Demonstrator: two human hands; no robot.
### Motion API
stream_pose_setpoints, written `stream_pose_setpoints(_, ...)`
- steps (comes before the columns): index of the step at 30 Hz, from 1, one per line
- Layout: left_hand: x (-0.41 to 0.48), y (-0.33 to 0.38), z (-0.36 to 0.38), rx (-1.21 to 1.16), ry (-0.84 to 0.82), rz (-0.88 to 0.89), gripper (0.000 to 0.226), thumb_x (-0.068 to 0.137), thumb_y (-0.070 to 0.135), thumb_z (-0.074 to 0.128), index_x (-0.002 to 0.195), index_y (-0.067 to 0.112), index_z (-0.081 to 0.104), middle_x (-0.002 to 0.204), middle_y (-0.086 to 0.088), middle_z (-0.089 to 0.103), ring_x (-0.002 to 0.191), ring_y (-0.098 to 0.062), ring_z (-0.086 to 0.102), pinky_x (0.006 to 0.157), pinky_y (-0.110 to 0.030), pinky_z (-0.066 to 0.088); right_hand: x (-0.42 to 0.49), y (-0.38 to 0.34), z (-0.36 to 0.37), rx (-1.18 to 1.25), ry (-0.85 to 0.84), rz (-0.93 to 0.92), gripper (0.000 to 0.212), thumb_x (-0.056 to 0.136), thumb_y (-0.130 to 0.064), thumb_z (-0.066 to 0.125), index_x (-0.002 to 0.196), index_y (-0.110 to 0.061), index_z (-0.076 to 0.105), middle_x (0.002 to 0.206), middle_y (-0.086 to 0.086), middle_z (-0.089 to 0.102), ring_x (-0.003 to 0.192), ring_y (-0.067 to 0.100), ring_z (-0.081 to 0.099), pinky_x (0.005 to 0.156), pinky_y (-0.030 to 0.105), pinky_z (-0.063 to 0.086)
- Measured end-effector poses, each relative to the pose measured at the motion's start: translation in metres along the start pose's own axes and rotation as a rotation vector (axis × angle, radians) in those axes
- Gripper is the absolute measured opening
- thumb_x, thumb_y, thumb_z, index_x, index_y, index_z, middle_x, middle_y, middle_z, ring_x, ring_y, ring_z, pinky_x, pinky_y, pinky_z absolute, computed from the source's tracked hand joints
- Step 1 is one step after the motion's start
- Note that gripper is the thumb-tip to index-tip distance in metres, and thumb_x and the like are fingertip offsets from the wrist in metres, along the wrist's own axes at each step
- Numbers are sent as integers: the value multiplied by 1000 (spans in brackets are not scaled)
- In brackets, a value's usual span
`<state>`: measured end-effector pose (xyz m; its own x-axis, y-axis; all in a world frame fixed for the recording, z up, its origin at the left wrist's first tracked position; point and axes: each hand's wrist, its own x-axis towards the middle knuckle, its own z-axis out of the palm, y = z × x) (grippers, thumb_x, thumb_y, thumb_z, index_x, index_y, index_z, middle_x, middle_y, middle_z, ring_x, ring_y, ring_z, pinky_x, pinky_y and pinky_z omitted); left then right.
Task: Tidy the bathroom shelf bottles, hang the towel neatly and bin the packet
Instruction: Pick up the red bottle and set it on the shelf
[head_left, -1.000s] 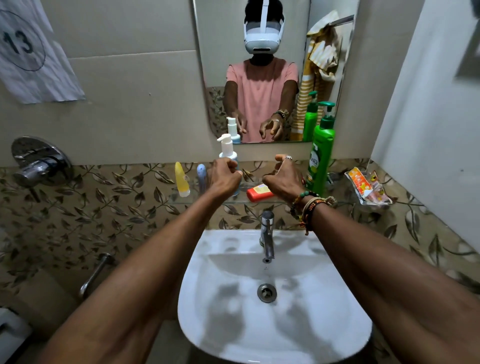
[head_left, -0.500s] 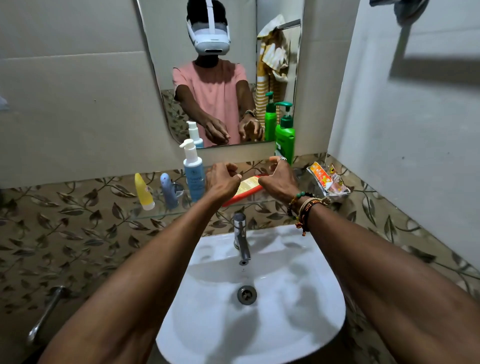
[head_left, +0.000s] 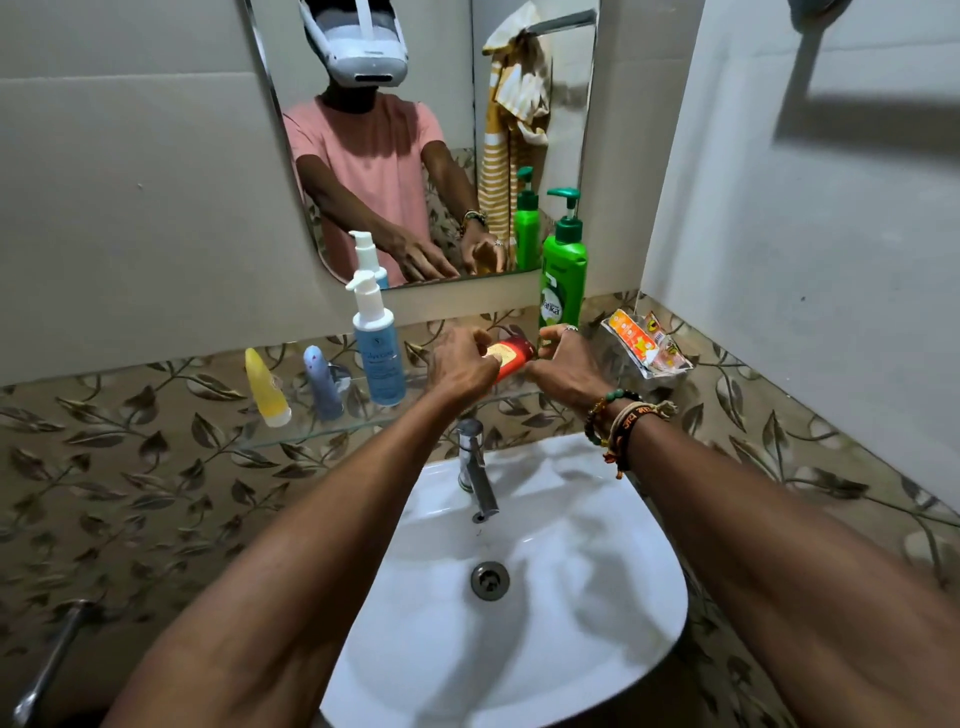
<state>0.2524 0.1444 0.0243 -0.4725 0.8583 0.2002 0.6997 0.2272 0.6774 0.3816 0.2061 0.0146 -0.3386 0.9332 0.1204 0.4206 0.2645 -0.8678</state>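
Fingers (head_left: 467, 340) of left hand (head_left: 461, 368) and right hand (head_left: 565, 370) curled round red cylindrical bottle (head_left: 513, 352).

Both arms stretched fwd, L hand (head_left: 461, 366) & R hand (head_left: 563, 370) close together, fingers gripping red tube (head_left: 511, 353).

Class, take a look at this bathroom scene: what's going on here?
A person at a white basin has the left hand and right hand on a red plastic bottle over the glass shelf. A white-and-blue pump bottle, green pump bottle and yellow tube stand on it. The orange packet lies by the right wall, not yet binned.
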Motion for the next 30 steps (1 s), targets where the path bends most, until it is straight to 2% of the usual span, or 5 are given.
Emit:
stream_pose_setpoints(6, 11, -7, 7, 151, -97, 3, 49, 83, 36, 71, 121, 13, 52, 122, -11, 53, 112, -27, 49, 91, -36, 44, 18, -1, 13, 5, -63, 71, 26, 73, -10, 75, 95, -16, 62, 90, 6, 67, 88, 25, 66, 80, 46, 59)
stream_pose_setpoints(12, 23, -5, 16, 263, -160, -60, 48, 83, 32, 72, 120, 9, 52, 118, -14, 57, 108, -29, 54, 92, -42, 51, 37, 5, 18, -65, -154, 85, 35, 75, -12, 75, 108, -12, 64, 101, 8, 69, 90, 25, 67, 79, 43, 60)
stream_pose_setpoints(17, 24, -3, 22, 309, -184, -107, 50, 82, 28, 74, 122, 7, 52, 114, -13, 61, 104, -28, 60, 88, -42, 56, 47, 14, 18, -80, -192, 61, 21, 76, -12, 77, 85, -21, 60, 93, 4, 69, 86, 22, 67, 79, 42, 60)
stream_pose_setpoints(22, 28, -8, 23, 368, -166, -137, 41, 84, 27, 72, 117, 8, 56, 109, -13, 64, 103, -28, 61, 89, -42, 55, 52, 18, 19, -96, -223, 38, 24, 76, -10, 77, 98, -14, 68, 94, 4, 70, 86, 19, 68, 75, 35, 61)
stream_pose_setpoints(30, 31, -15, 22, 474, -174, -153, 54, 82, 28, 74, 126, 12, 49, 120, -14, 57, 114, -29, 53, 97, -43, 49, 51, 21, 20, -108, -222, 6, 18, 75, -12, 77, 81, -22, 63, 77, -5, 64, 74, 14, 65, 61, 27, 58)
